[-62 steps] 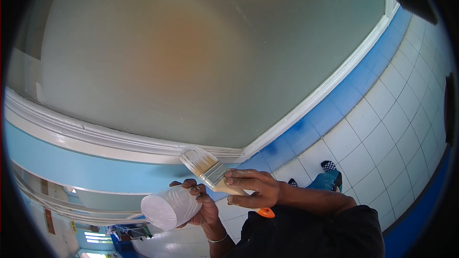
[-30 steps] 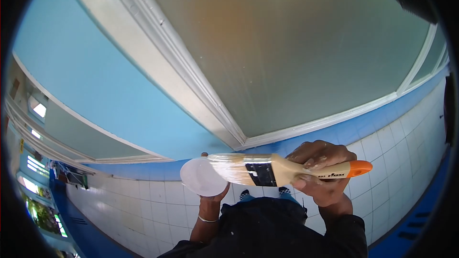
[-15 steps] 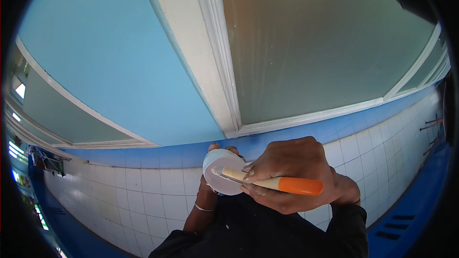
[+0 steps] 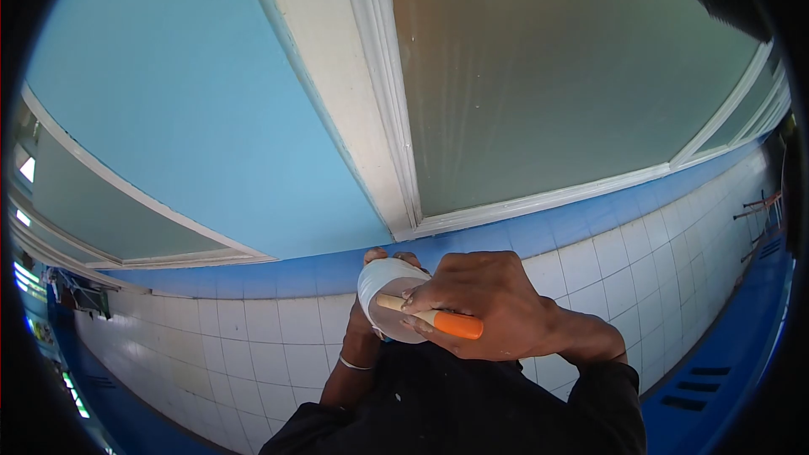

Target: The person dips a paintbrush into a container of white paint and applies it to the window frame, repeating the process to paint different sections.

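Note:
A white round container (image 4: 372,279), open at the top, is held in my left hand (image 4: 375,257), whose fingertips show over its far rim. My right hand (image 4: 480,302) grips a brush (image 4: 458,324) with an orange-tipped, cream handle. The brush's lower end is inside the container, and its bristles are hidden there. Pale paint marks the right fingers. Both hands are close together in front of the dark shirt.
A light blue panel (image 4: 194,118) and a frosted glass pane (image 4: 573,76) in a white frame (image 4: 390,93) stand ahead. Below runs a blue band (image 4: 539,236) above white tiles (image 4: 253,329). Blue slotted surfaces curve along both lower sides.
My right hand has moved left, toward the container, and the brush has gone deeper into it. The container looks slightly more tilted. The view has shifted a little.

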Motion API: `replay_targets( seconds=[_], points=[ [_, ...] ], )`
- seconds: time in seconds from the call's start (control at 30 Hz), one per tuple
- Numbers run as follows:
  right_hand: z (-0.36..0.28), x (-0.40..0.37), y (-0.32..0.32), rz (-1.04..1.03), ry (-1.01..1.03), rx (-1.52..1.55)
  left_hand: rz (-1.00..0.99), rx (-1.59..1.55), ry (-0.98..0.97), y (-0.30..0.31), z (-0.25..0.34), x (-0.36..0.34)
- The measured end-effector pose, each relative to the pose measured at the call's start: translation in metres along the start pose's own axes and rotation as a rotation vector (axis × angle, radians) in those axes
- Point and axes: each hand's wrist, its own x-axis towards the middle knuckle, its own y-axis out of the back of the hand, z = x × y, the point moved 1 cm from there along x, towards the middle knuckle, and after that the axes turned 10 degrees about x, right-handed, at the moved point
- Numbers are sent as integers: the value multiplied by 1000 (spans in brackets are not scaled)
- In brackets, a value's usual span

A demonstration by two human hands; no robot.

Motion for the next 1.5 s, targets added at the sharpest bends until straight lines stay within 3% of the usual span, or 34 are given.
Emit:
replay_targets(
  seconds=[0.43, 0.63, 0.77, 1.0, 1.07, 1.13, 1.2, 1.3, 1.5],
  points=[
    [-5, -9, 16, 109, -22, 102, -102, -36, -36, 5, -4, 9],
    [2, -27, 16, 258, -301, 437, -42, -50, -10, 7, 0, 7],
    [10, -42, 17, 481, -533, 717, 2, -66, 16, 4, 6, 6],
    [39, -94, -4, 960, -469, 1145, 108, 67, 10, 15, 12, -10],
    [47, -117, -13, 1101, -343, 1233, 170, 132, 27, 12, 14, -17],
    [49, -137, -23, 1240, -282, 1280, 40, 68, 53, 21, 12, -15],
    [59, -163, -36, 1267, -240, 1287, -41, 30, 83, 30, 19, -21],
    [62, -177, -41, 1350, -267, 1321, 19, 44, 74, 29, 25, -27],
    [71, -171, -53, 1385, -479, 1298, 5, 62, 57, 21, 44, -28]
  ],
)
